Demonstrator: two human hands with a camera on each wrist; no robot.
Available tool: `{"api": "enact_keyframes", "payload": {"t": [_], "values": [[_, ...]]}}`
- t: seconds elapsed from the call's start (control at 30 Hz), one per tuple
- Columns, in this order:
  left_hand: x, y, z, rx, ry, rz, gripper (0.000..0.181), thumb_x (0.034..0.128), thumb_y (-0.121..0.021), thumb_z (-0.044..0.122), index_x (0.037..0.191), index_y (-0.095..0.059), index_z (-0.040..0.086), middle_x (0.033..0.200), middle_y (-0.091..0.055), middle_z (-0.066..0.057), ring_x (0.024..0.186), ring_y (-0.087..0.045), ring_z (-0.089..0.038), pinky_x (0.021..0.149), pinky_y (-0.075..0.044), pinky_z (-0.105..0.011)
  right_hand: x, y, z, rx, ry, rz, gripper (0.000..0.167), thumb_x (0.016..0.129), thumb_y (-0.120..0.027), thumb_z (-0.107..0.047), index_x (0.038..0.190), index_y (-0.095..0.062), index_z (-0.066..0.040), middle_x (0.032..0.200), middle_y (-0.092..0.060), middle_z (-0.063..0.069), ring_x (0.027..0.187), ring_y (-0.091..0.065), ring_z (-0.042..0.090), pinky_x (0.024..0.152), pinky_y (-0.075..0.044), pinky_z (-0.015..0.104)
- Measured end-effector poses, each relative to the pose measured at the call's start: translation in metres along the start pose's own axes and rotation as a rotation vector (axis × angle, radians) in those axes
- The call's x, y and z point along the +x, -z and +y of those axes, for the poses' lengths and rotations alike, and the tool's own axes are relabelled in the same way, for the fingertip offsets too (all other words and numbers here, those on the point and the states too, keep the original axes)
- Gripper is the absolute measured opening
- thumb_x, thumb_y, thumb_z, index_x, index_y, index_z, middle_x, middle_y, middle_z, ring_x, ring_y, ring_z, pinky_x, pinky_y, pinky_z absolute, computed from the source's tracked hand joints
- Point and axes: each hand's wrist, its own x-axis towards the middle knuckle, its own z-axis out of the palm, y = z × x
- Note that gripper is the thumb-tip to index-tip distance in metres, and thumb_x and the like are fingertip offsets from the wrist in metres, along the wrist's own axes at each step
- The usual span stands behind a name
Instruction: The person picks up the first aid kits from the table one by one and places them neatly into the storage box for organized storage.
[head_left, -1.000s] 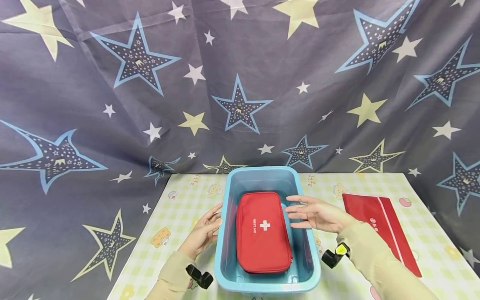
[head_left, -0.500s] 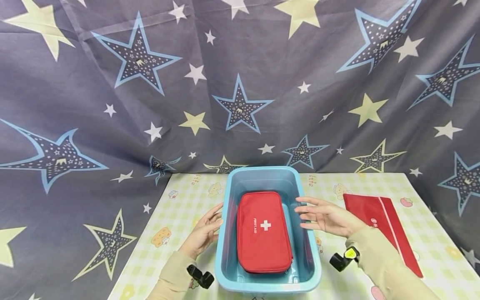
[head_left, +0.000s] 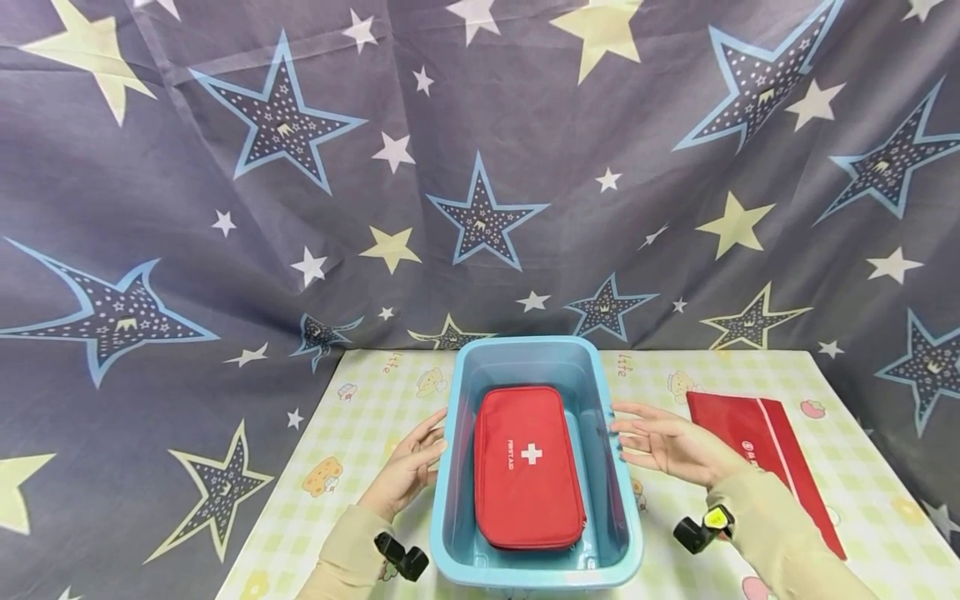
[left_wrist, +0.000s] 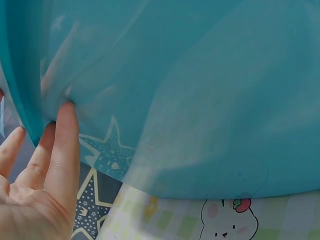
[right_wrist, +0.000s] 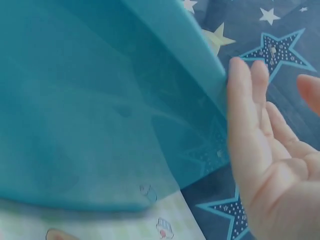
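Observation:
A light-blue plastic bin (head_left: pixel 536 577) stands on the table, and a red first aid bag (head_left: pixel 528 500) with a white cross lies flat inside it. My left hand (head_left: pixel 405 467) is at the bin's left side; in the left wrist view the nearly straight fingers (left_wrist: pixel 65 150) touch the bin's outer wall (left_wrist: pixel 210 100) below the rim. On the opposite side my right hand (head_left: pixel 671 442) has its fingers extended at the right rim. From the right wrist those fingers (right_wrist: pixel 240 105) are straight along the rim's outer edge, gripping nothing.
A flat red pouch (head_left: pixel 757 433) with a white stripe lies at the right of the table, partly behind the right forearm. A checked, cartoon-printed cloth (head_left: pixel 375 400) covers the table. Behind it hangs a dark star-patterned curtain (head_left: pixel 525 108).
My right hand has drawn back to the right, from over the bin's inside to its right rim. The left hand, the bin and the first aid bag have stayed put.

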Motion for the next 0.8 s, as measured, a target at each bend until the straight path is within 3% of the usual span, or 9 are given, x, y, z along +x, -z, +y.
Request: {"api": "enact_keyframes", "payload": {"t": [0.37,0.8], "values": [[-0.001,-0.002,0.001,-0.053,0.011,-0.002,0.060,0.0988,-0.041,0.003,0.152,-0.012,0.006,0.123,-0.051,0.005,0.106,-0.059,-0.012,0.085,-0.054,-0.032,-0.016,0.011,0.003,-0.019,-0.035,0.047,0.053,0.103,-0.015,-0.004,0.131,-0.056,-0.022,0.122,-0.061,-0.001,0.113,-0.057,0.013,0.105,-0.043,0.036],[-0.001,-0.002,0.009,0.000,0.051,-0.009,0.062,0.0979,-0.044,0.004,0.152,-0.015,0.008,0.123,-0.051,0.003,0.104,-0.060,-0.012,0.086,-0.054,-0.036,-0.026,0.013,-0.001,-0.042,-0.055,0.134,0.050,0.103,-0.019,-0.005,0.126,-0.059,-0.024,0.119,-0.061,-0.002,0.109,-0.059,0.012,0.101,-0.046,0.036]]}}
